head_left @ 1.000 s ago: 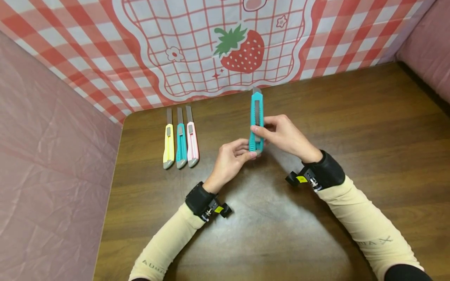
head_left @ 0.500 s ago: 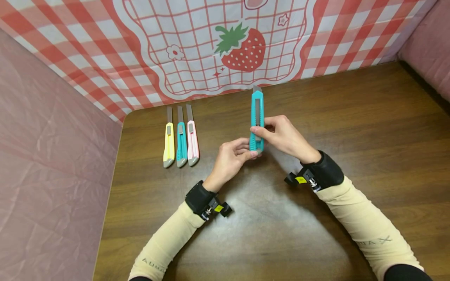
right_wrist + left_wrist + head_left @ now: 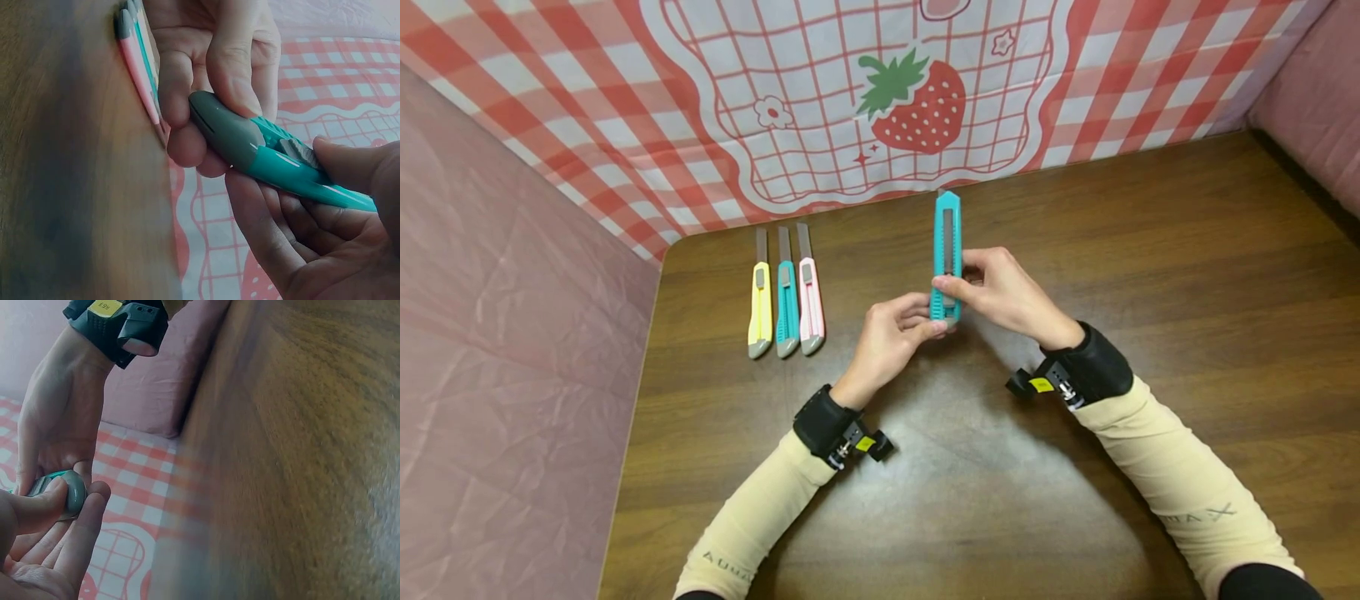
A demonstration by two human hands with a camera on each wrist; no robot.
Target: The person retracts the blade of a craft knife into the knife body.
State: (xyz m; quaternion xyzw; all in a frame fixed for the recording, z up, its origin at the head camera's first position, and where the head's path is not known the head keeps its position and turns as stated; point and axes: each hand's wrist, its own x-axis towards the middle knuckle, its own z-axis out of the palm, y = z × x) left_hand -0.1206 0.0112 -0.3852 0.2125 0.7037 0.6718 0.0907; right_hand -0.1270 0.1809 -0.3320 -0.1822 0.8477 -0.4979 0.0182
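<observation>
Both hands hold a teal box cutter (image 3: 947, 229) upright above the table, its blade end pointing to the back. My left hand (image 3: 887, 342) pinches its grey end cap (image 3: 226, 125) between thumb and fingers. Around the body curl the fingers of my right hand (image 3: 1011, 292), whose thumb presses at the grey slider (image 3: 298, 152). Only a small tip of blade shows past the top. To the left lie a yellow box cutter (image 3: 761, 308), a second teal box cutter (image 3: 787, 308) and a pink box cutter (image 3: 810, 308), side by side with blades out.
The brown wooden table (image 3: 1150, 275) ends at the back against a red-and-white checked cloth (image 3: 647, 125) with a strawberry print. Pink cloth (image 3: 512, 350) hangs along the left side, and a pink padded shape (image 3: 1307, 108) stands at the right back.
The right thumb has slid slightly down along the held teal box cutter, and its blade has drawn back into the body. The left hand and the three lying cutters stay in place.
</observation>
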